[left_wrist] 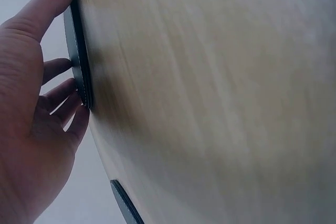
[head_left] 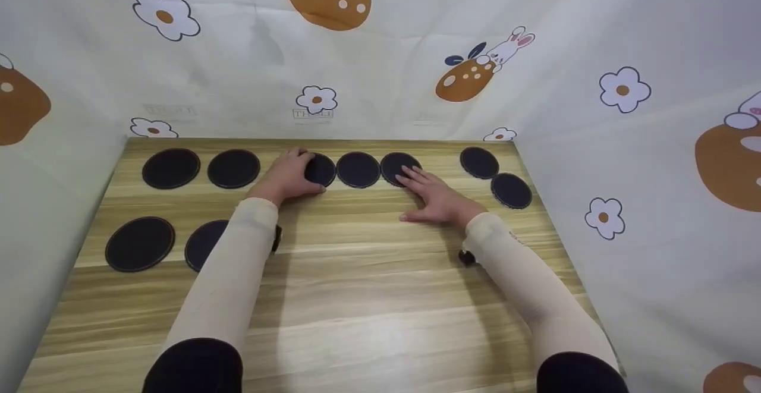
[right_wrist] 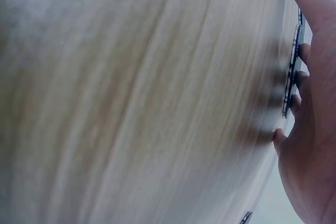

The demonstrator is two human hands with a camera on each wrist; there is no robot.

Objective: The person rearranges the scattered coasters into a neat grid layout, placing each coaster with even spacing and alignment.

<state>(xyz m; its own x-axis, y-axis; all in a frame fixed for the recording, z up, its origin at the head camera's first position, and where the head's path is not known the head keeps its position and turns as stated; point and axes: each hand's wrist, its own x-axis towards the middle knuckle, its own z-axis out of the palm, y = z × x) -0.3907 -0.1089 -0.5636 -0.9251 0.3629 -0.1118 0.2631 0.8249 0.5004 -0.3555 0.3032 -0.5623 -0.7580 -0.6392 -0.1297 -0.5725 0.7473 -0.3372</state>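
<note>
"Where is the left hand?"

"Upper middle of the head view, curved around the left side of the first disc, thumb at its lower rim and fingers at its upper one. In the left wrist view that disc shows edge-on, with the thumb at one end and fingertips against it further along."

"And the right hand?"

"Right of the centre, spread. Its fingers reach up and left onto the third disc, while the thumb sticks out to the left, apart from them, below that disc."

"What lies between?"

"The middle disc. All three are black and flat on the wood-grain tabletop, in a row that looks edge to edge."

"Any more of them?"

"Two upper-left discs sit side by side, a gap between them. Under those, at the left of the frame, lies a large-looking disc, and next to it a half-hidden disc, partly behind the pale left sleeve. Two upper-right discs lie on a slant; whether their rims touch, I can't tell."

"And behind?"

"A pale backdrop printed with flowers, orange shapes and a rabbit."
</note>
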